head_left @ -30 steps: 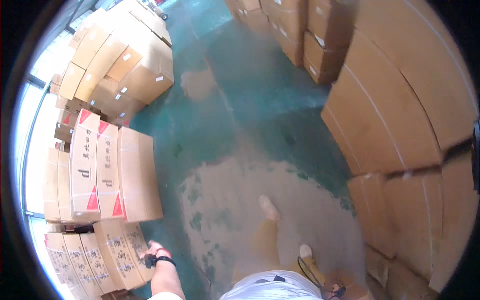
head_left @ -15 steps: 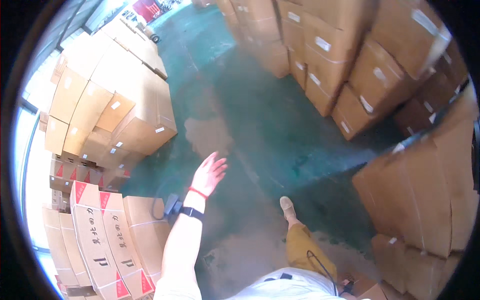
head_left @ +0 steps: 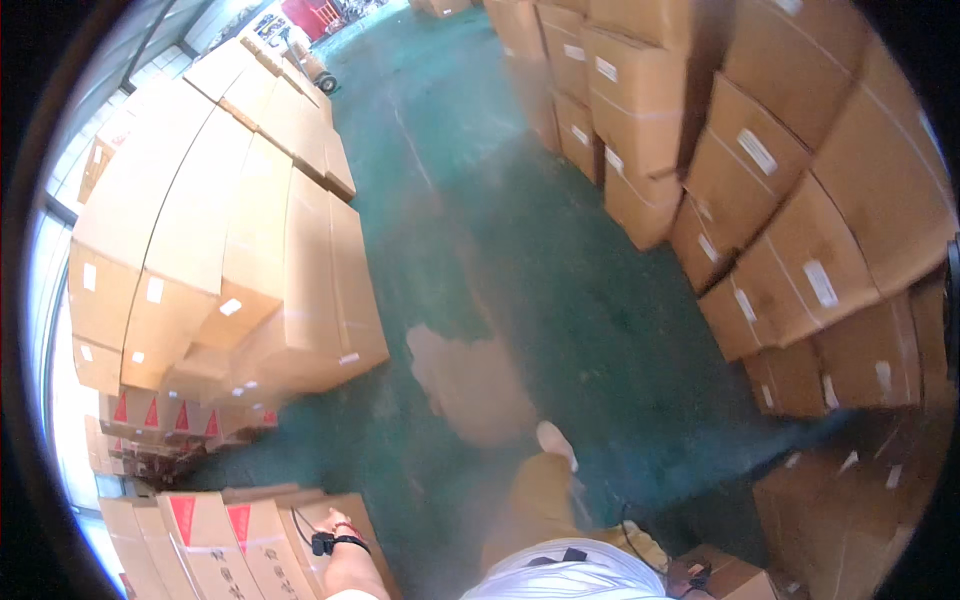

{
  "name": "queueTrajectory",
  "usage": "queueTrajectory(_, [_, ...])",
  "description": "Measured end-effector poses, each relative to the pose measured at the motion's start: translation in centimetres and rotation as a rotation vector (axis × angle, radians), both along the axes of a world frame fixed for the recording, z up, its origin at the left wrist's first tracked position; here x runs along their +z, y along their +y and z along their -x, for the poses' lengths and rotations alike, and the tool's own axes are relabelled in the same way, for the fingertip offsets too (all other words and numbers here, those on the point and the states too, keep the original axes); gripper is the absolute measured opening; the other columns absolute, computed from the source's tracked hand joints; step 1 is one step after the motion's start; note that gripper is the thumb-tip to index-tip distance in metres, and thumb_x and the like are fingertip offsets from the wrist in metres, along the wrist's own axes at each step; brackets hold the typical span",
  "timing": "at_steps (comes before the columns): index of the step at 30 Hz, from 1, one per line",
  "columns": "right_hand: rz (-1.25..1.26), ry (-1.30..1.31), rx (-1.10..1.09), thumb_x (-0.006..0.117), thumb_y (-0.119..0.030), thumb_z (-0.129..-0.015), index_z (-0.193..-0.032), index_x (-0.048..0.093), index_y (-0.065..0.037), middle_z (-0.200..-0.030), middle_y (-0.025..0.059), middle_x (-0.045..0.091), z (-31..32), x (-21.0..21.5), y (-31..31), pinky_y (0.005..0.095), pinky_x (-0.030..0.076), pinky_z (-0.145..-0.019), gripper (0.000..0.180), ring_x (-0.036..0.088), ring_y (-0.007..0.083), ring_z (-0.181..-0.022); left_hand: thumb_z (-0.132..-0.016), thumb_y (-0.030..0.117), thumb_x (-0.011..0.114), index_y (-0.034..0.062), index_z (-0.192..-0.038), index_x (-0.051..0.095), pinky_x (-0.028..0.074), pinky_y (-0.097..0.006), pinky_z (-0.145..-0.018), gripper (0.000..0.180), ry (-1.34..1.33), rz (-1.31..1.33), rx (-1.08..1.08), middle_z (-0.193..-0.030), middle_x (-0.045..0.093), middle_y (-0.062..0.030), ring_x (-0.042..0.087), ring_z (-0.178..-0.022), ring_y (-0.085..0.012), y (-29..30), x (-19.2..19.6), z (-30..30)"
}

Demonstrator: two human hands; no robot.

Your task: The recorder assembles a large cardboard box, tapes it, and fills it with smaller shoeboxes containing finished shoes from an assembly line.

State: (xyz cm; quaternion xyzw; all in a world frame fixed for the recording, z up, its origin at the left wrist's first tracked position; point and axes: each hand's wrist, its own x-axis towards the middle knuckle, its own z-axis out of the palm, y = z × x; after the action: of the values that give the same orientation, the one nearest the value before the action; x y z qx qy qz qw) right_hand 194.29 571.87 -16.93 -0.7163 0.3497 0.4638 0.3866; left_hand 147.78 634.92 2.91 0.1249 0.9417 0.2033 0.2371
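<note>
My left hand [head_left: 331,519] hangs low at my left side, its fingers loosely open with nothing in them. A red string and a black wristband circle that wrist, and a dark cord loops beside it. Below and behind it in the picture are tall cardboard cartons with red corner marks [head_left: 268,550]. At my right hip, my right hand [head_left: 690,577] is against a brown cardboard box [head_left: 742,578] that keeps its place beside me as I walk. Its fingers are mostly hidden, and the box is cut off by the lower edge.
Stacked cartons [head_left: 330,270] line the left side, and taller strapped stacks [head_left: 760,150] with white labels line the right. Between them runs a green floor [head_left: 440,260] with a worn pale patch [head_left: 470,385]. A wheeled thing [head_left: 326,83] stands at the far left.
I have walked forward along the aisle, so the stacks have moved nearer. My left hand has swung down and back from in front of me. The box stays at my right side.
</note>
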Motion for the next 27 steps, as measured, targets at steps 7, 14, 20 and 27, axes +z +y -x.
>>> queueTrajectory(7, [-0.022,0.032,0.028,0.054,-0.028,-0.068,-0.078,0.052,-0.016,-0.07,0.007,0.053,-5.8,-1.2,31.7,0.0425,0.039,-0.047,0.016,0.049,0.0266,-0.056,-0.085,0.032,0.049,0.0192,-0.128,0.035,0.041,-0.039,-0.084,0.047,-0.603,-0.171,-0.557,-0.114,0.054,-0.0082,0.054,-0.095,-0.023,36.8,-0.5,-15.3])
queueTrajectory(14, [-0.004,0.035,0.027,0.055,-0.028,-0.068,-0.079,0.052,-0.017,-0.07,0.0069,0.053,-14.5,-2.9,58.1,0.043,0.039,-0.046,0.016,0.049,0.0267,-0.055,-0.086,0.021,0.051,0.0105,-0.131,0.033,0.039,-0.034,-0.087,0.049,-0.846,-0.194,-1.434,-0.125,0.045,-0.0118,0.048,-0.108,-0.0187,66.8,8.1,-46.1])
queueTrajectory(20, [-0.002,0.047,0.016,0.055,-0.029,-0.069,-0.08,0.052,-0.017,-0.07,0.0068,0.053,-20.6,-2.4,79.8,0.0434,0.039,-0.045,0.017,0.048,0.0269,-0.055,-0.082,0.02,0.058,0.0092,-0.131,0.033,0.044,-0.03,-0.078,0.056,-0.489,-0.124,-1.025,-0.117,0.051,-0.0112,0.052,-0.099,-0.0173,89.0,2.1,-33.1])
queueTrajectory(27, [-0.04,0.062,-0.025,0.055,-0.029,-0.069,-0.081,0.051,-0.018,-0.07,0.0067,0.052,-28.3,-3.5,110.8,0.0439,0.039,-0.044,0.017,0.048,0.0271,-0.054,-0.082,0.033,0.051,0.0183,-0.124,0.036,0.048,-0.042,-0.066,0.047,-0.035,-0.363,-0.614,-0.105,0.054,-0.0123,0.057,-0.083,-0.0283,109.9,-4.2,-15.2])
